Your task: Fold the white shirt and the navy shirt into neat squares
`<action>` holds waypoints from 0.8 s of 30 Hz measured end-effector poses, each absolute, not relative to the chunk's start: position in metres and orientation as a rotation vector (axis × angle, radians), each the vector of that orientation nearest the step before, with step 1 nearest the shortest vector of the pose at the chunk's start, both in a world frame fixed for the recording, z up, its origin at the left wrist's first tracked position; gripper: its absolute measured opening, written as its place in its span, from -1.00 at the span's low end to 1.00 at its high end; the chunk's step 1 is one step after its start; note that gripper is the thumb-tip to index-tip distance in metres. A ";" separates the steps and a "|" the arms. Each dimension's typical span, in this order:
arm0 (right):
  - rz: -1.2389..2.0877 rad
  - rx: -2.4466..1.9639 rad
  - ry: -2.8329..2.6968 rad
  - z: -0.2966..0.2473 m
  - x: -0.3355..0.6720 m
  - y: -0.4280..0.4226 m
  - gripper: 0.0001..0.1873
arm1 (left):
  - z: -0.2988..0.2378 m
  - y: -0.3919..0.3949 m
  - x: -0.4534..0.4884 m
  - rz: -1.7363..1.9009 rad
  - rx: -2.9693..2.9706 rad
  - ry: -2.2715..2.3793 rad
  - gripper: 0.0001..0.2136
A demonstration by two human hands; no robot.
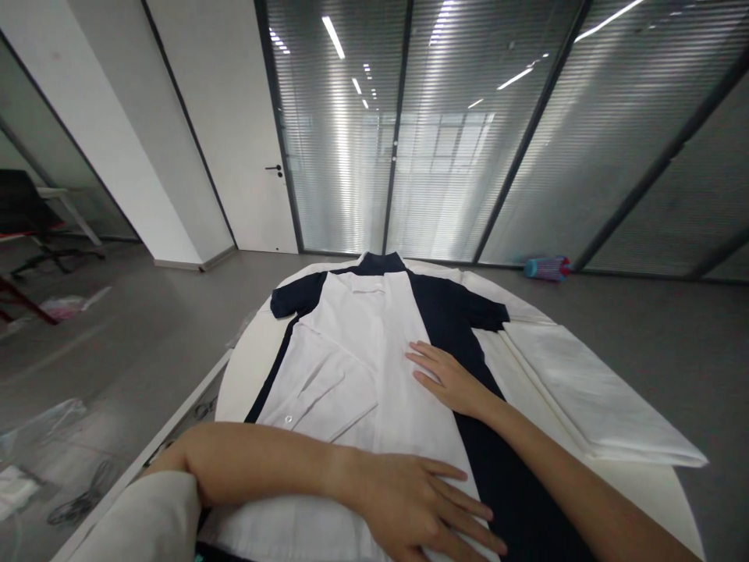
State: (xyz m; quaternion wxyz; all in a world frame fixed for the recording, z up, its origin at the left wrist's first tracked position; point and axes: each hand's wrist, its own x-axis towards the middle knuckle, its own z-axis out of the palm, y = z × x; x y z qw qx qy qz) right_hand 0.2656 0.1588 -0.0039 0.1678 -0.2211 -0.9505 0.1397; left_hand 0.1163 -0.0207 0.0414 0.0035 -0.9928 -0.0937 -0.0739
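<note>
A dark navy short-sleeved shirt [438, 312] lies spread out on a round white table [249, 375], its collar toward the far edge. White garment fabric [333, 351] covers most of its front, with creases and a small button [289, 420] on the left side. My left hand [418, 507] reaches across the near part and rests palm down on the white fabric, fingers spread. Farther up, my right hand [448, 378] lies flat by the right edge of the white fabric, fingers stretched out. Neither hand grips anything. The shirt's near end is partly hidden by my left arm.
Folded white cloth [597, 390] lies at the table's right and hangs past its edge. Cables [82, 496] and clear plastic [50, 425] are on the floor at left. A blue and pink package [547, 268] sits by the glass wall. A black chair [29, 207] stands far left.
</note>
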 end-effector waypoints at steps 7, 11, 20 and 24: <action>0.365 -0.585 -2.712 -0.005 0.267 0.161 -0.52 | 0.052 -0.014 0.111 -0.187 -2.870 -0.129 -0.59; 0.354 -0.578 -2.713 -0.005 0.268 0.162 -0.52 | 0.053 -0.014 0.110 -0.165 -2.865 -0.160 -0.63; 0.340 -0.563 -2.755 -0.002 0.269 0.162 -0.49 | 0.070 -0.020 0.111 -0.246 -3.160 -0.416 -0.64; 0.332 -0.538 -2.757 -0.003 0.270 0.163 -0.49 | 0.094 -0.043 0.078 -0.410 -3.149 -0.794 -0.72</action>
